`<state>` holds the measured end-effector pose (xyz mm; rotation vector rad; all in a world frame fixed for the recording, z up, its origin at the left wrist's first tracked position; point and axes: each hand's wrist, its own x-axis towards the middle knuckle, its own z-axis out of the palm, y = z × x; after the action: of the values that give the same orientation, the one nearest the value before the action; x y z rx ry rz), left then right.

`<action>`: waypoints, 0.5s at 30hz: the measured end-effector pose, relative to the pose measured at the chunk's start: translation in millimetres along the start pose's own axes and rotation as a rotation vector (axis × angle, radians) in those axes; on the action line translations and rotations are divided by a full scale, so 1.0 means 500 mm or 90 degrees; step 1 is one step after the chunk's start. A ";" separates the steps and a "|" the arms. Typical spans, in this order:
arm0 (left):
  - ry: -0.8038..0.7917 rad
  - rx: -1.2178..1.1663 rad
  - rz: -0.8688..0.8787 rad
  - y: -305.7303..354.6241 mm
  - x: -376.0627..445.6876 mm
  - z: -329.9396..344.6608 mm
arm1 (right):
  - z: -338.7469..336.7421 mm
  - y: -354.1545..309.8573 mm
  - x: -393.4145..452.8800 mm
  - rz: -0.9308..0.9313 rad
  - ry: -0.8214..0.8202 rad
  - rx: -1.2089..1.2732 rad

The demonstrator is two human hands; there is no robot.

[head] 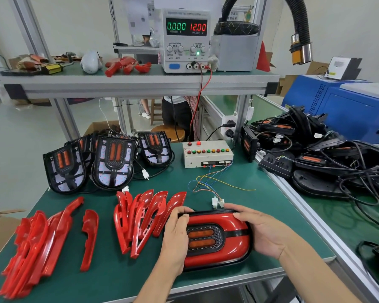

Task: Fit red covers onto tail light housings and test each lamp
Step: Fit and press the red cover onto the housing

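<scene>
A black oval tail light housing with glossy red covers [214,239] was gripped at both ends, left hand [176,237] and right hand [258,230] fingers curled round it. Seating seemed finished; connecting the white plug [217,202] was judged next

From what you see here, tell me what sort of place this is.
Likely a lamp assembly and test bench in a factory: DC power supply, button test box, stacks of red covers and uncovered housings.

Your left hand [177,235] covered the tail light's [217,241] left end; beneath your right fingers [239,212], its upper rim was hidden too.
</scene>
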<state>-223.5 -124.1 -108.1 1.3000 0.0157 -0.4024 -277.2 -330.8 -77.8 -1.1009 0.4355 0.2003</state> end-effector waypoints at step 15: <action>-0.015 0.014 0.034 -0.005 0.005 -0.002 | 0.024 0.015 -0.007 -0.087 0.070 -0.078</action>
<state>-221.7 -124.2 -111.4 1.3137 -0.0433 -0.3737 -280.0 -316.5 -77.8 -1.2614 0.4487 0.0472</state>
